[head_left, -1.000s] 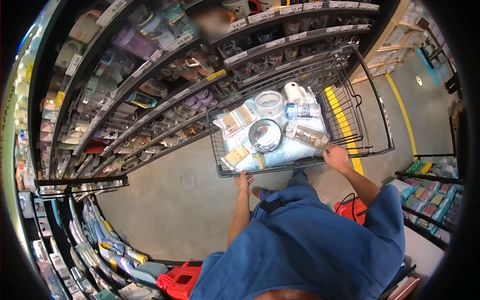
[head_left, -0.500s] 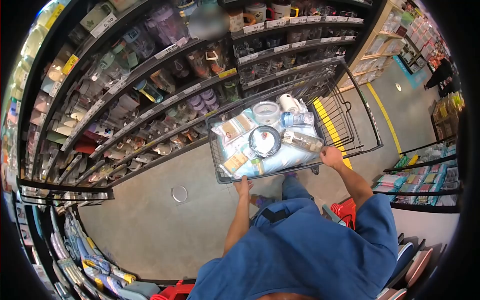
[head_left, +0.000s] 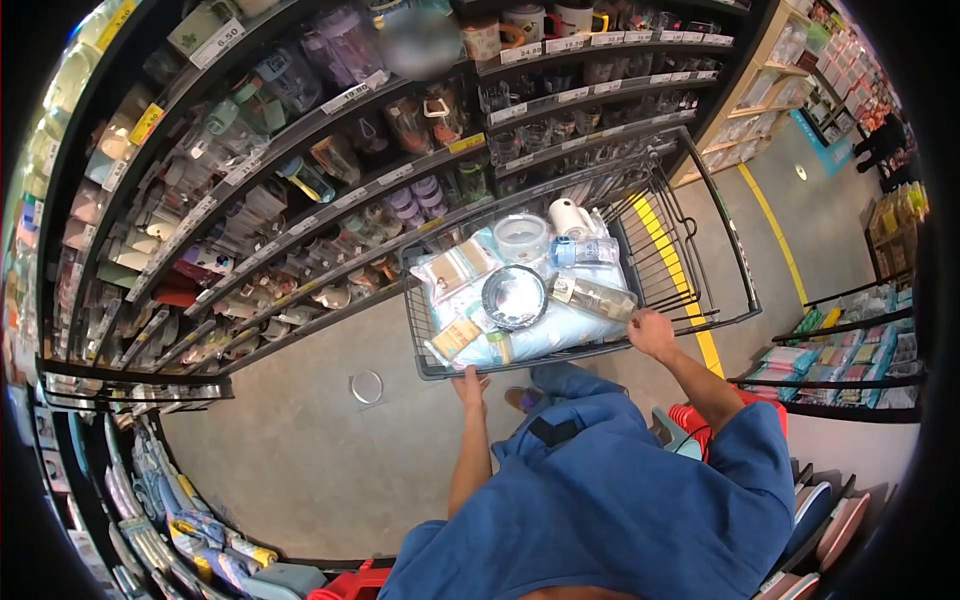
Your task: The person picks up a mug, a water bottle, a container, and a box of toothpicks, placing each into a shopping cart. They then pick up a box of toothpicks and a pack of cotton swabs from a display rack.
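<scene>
Noted nearest: blue shirt (head_left: 590,490), red plastic object (head_left: 352,582) at its left. Next, left hand (head_left: 470,385) against near rim of shopping cart (head_left: 520,362); finger closure hidden, cannot tell. Right hand (head_left: 653,333) closed on same rim farther right, beside brown packet (head_left: 592,297). Found in cart, ahead of body: pale bulky bag (head_left: 560,337) under dark-rimmed round container (head_left: 514,297), clear tub (head_left: 521,236). Recorded floor (head_left: 300,460): smooth, grey; round disc (head_left: 366,387) left of cart, yellow stripe (head_left: 708,352) below and beyond cart mesh. Beyond: dark drinkware shelves (head_left: 360,187) with price tags. Far right: wooden shelving (head_left: 760,95).
</scene>
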The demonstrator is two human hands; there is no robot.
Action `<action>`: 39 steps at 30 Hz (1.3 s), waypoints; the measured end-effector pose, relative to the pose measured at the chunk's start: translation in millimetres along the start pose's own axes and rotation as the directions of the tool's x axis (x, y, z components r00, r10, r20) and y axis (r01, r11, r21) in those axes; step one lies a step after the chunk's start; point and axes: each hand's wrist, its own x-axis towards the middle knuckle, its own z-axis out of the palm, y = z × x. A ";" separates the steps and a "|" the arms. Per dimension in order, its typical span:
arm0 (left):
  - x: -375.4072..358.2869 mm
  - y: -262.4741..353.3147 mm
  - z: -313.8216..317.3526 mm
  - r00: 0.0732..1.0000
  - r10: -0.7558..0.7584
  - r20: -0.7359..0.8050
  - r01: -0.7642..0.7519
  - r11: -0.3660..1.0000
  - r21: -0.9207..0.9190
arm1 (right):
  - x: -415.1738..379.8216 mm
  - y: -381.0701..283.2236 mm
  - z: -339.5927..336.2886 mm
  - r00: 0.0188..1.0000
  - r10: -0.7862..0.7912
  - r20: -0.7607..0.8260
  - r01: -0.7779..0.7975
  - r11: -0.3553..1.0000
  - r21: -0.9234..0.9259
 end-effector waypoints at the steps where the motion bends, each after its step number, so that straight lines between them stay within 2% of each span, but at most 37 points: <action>1: 0.8 4.1 -2.9 1.000 0.001 -0.007 -0.001 1.000 -0.008 | 0.4 -5.1 1.2 1.000 -0.018 -0.019 0.018 1.000 0.006; 5: 3.6 18.9 -15.4 0.999 0.002 -0.044 -0.002 1.000 0.004 | 1.4 -26.1 4.5 1.000 -0.001 0.016 0.001 0.999 0.032; 8: 6.8 28.0 -26.7 0.997 0.008 -0.082 -0.004 0.999 0.053 | 3.5 -39.8 10.6 0.999 -0.037 -0.016 0.039 0.994 0.098; 10: 7.6 34.9 -31.4 0.991 -0.016 -0.130 0.021 0.999 0.035 | 6.9 -51.3 11.6 0.999 -0.001 0.052 -0.003 0.997 0.072; 12: 8.7 38.2 -37.1 0.986 -0.002 -0.165 0.006 1.000 0.024 | 9.0 -60.0 14.7 0.999 -0.003 0.052 -0.001 0.998 0.070; 14: 15.1 44.6 -43.4 0.975 -0.027 -0.219 0.030 0.999 0.011 | 13.5 -75.2 9.1 0.983 0.050 0.178 -0.057 0.998 0.034; 17: 23.5 52.5 -54.8 0.965 -0.065 -0.256 0.080 0.996 0.050 | 15.7 -88.0 11.2 0.982 0.016 0.186 -0.035 0.994 0.100; 22: 31.7 60.5 -71.2 0.931 -0.095 -0.353 0.133 0.987 0.085 | 21.6 -103.8 17.8 0.973 0.017 0.231 -0.041 0.994 0.103; 24: 36.9 64.7 -79.3 0.922 -0.115 -0.370 0.166 0.980 0.110 | 22.5 -109.7 20.4 0.957 -0.001 0.289 -0.039 0.990 0.133; 26: 32.0 66.0 -83.5 0.936 -0.068 -0.344 0.100 0.992 0.077 | 20.0 -111.5 25.6 0.961 -0.013 0.278 -0.035 0.985 0.167; 30: 34.2 76.1 -83.6 0.913 -0.102 -0.395 0.141 0.987 0.072 | 27.5 -117.1 28.6 0.955 -0.052 0.293 -0.013 0.976 0.216; 35: 36.2 76.5 -100.5 0.916 -0.198 -0.349 0.226 0.973 0.041 | 25.7 -122.0 33.0 0.958 -0.036 0.283 -0.040 0.965 0.260; 38: 30.5 77.2 -102.2 0.915 -0.259 -0.309 0.310 0.942 0.126 | 27.8 -122.9 35.9 0.952 -0.028 0.303 -0.054 0.964 0.259; 39: 24.1 77.0 -99.1 0.915 -0.328 -0.234 0.378 0.900 0.218 | 27.4 -122.4 34.8 0.959 -0.038 0.282 -0.046 0.957 0.286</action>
